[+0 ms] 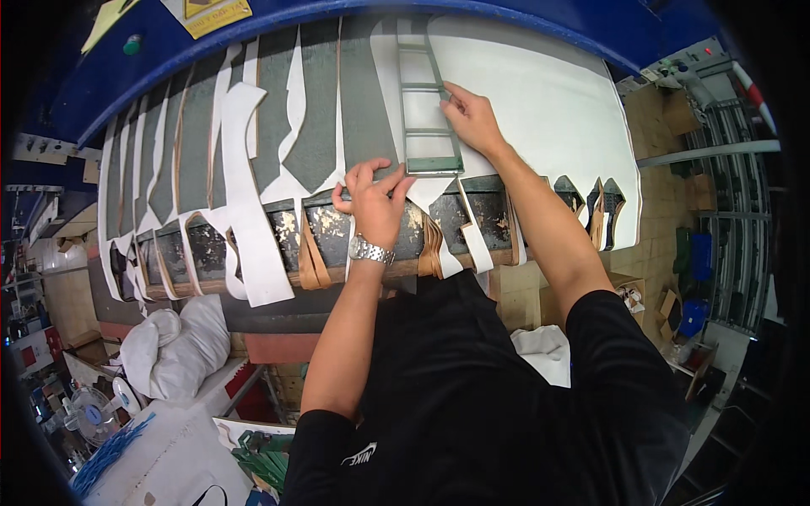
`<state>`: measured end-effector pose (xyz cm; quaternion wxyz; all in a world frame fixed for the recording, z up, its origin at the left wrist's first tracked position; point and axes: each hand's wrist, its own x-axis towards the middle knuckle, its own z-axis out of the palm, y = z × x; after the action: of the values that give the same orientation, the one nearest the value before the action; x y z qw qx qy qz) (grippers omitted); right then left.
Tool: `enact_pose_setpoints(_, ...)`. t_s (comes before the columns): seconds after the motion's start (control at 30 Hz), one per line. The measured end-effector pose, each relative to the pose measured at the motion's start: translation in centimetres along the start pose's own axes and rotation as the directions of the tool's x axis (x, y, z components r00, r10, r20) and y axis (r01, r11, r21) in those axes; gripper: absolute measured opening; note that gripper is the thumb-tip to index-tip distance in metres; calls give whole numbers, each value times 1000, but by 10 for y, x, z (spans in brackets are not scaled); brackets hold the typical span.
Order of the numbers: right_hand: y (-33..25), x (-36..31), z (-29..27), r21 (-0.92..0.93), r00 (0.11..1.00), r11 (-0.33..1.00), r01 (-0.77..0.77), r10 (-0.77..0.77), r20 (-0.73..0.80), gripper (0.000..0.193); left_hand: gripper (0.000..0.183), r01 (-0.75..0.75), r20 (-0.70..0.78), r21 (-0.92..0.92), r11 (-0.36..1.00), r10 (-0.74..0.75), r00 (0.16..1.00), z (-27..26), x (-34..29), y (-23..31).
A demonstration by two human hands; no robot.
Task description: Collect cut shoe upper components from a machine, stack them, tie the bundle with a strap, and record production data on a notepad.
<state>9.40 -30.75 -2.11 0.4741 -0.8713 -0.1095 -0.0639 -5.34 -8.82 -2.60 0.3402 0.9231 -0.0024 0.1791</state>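
Observation:
A green metal cutting die [434, 165], long and ladder-like with several crossbars, lies on a white sheet [523, 101] of material. My right hand [474, 120] is closed on the die's right rail, its fingertips on the edge. At the near left corner of the die, my left hand [375, 201] pinches the frame with thumb and index finger, the other fingers bent and apart. To the left, the sheet has long cut-outs that show the dark green table surface [316, 126]. One loose white strip [245, 169] lies across them.
A blue machine beam [354, 15] spans the far side of the table. Brown-edged strips [310, 257] hang over the table's near edge. A white bundle [181, 346] sits at the lower left, near a fan [93, 413]. Metal shelving [730, 211] stands at the right.

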Motion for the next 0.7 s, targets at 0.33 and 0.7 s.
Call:
enact_pose_setpoints(0.33, 3, 2, 0, -30, 999, 999, 41, -40, 3, 47, 23, 47, 64, -5, 999, -47, 997, -4, 2, 2)
enact_pose_setpoints(0.7, -19, -3, -16, -25, 990, 997, -67, 70, 124, 50, 26, 6, 86, 33, 999, -8, 996, -24, 2, 13)
